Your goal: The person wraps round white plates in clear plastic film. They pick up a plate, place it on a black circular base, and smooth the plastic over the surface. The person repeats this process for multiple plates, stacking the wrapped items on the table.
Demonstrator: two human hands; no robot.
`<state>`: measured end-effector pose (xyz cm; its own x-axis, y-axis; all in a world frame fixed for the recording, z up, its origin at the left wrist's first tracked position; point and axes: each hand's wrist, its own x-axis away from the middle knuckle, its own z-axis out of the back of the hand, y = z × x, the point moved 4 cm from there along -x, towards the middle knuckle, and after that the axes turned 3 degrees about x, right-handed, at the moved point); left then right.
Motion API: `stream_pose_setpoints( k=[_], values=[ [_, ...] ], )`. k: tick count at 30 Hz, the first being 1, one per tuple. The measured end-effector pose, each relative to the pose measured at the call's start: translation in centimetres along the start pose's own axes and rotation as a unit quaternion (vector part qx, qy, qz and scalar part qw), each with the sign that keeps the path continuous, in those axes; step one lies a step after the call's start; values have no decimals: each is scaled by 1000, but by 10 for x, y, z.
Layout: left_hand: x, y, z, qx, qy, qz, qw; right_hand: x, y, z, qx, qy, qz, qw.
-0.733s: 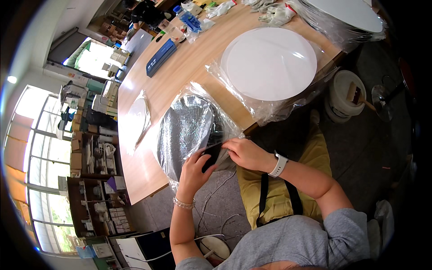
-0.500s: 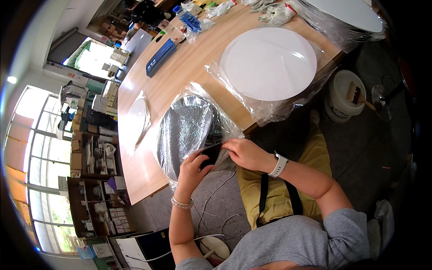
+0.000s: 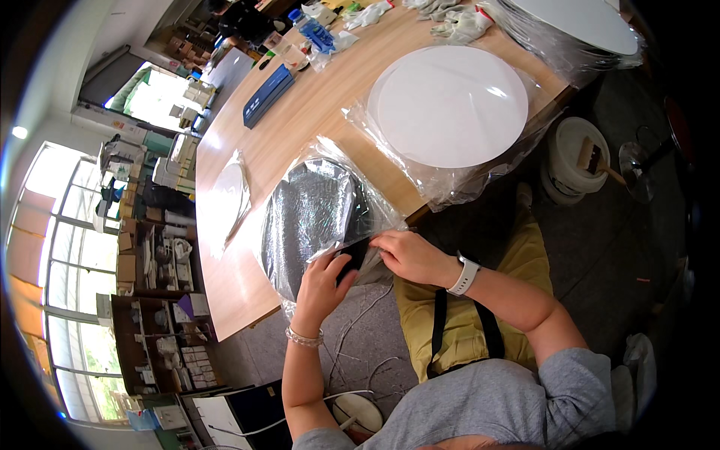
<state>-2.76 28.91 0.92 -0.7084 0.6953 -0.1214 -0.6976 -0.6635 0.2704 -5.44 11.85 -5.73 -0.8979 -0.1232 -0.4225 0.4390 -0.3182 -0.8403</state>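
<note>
A dark round disc (image 3: pixel 311 214) lies in a clear plastic bag (image 3: pixel 382 212) at the table's near edge. The bag's film is shiny and wrinkled over it. My left hand (image 3: pixel 321 286) is curled at the disc's near edge, its fingers on the dark surface and the thumb lower down. Beside it, my right hand (image 3: pixel 414 259) pinches the open-looking corner of the bag between thumb and fingers. The undersides of both grips are hidden.
White round discs on plastic film (image 3: pixel 450 105) lie to the right, overhanging the table edge. Thin round pieces (image 3: pixel 229 199) sit left, and a blue box (image 3: pixel 268 96) farther back. A white bucket with a brush (image 3: pixel 574 161) stands on the floor. Another person (image 3: pixel 244 22) works far off.
My left hand's fingers have shifted slightly over the disc's edge, and the film on the disc looks smoother. My right hand stays in place on the bag.
</note>
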Motion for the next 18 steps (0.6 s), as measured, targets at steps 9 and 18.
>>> stream_pose_setpoints(
  k=[9,18],
  values=[
    [-1,-12,1,89,-31,76,993,0,2,0,-2,-8,-1,1000],
    [4,-11,3,37,-29,66,997,0,1,0,-11,9,10,1000]
  ],
)
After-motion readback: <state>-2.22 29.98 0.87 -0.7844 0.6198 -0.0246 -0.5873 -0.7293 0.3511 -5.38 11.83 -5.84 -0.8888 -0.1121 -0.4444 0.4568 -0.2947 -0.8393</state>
